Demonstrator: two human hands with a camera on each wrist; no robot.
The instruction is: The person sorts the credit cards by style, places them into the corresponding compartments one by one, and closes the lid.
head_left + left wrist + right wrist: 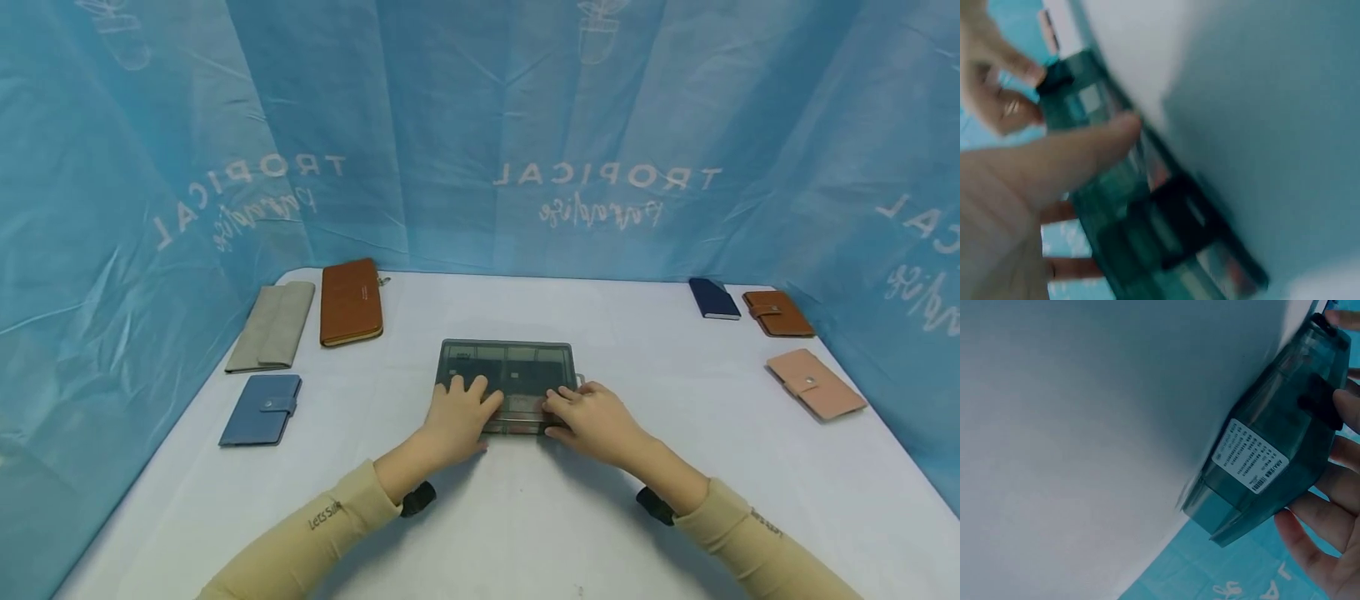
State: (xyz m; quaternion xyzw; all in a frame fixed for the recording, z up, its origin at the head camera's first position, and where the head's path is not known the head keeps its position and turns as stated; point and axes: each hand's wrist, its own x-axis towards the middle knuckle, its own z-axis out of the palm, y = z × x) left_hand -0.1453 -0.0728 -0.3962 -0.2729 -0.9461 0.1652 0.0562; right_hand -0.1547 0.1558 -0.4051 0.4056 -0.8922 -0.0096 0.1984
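Note:
A translucent dark green organizer box (517, 375) with divided compartments lies on the white table in the head view, its lid down. My left hand (455, 417) holds its left front corner, fingers spread over the lid and thumb at the front edge. In the left wrist view that thumb crosses the front side near a black latch (1160, 219). At the right front corner, my right hand (596, 421) grips the box with its fingertips on the lid. Its thumb touches another black latch (1322, 403) in the right wrist view, where a white printed label (1250, 455) shows.
Left on the white table (525, 517) lie a grey wallet (272, 325), a brown zip wallet (351, 302) and a blue wallet (258, 410). A navy card holder (714, 298), a brown wallet (777, 313) and a pink wallet (814, 383) lie right. Blue curtains (450, 125) stand around.

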